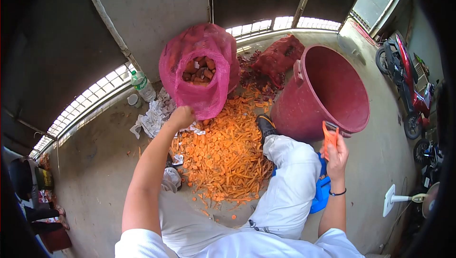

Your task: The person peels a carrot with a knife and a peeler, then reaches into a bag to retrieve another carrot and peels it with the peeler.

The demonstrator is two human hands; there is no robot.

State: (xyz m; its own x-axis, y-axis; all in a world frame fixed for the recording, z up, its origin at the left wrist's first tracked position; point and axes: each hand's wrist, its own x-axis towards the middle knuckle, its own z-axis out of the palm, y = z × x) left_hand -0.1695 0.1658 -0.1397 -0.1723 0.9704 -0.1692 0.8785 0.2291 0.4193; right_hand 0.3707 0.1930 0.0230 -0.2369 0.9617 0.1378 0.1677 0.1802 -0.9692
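floor: a wide heap of carrot peelings (228, 156) covers the concrete between the person's legs, right in front of the sack.
tub: a big red tub (327, 91) stands to the right of the heap, tilted a little, its rim just beside the right hand.
behind: a dark red net bag (280, 56) lies by the wall; a plastic bottle (141, 84) stands to the left, with crumpled paper (154, 115) near it.
far right: a red motorbike (403, 77) is parked well apart.
seat: a blue stool (322, 189) shows under the right leg.
sack: a pink mesh sack (202, 70) stands upright at the top of the heap, mouth open, carrots (199, 71) visible inside.
left hand (182, 116): closed on the sack's lower front edge.
right hand (336, 156): wrapped around an orange peeler (329, 139), held upright near the tub's rim.
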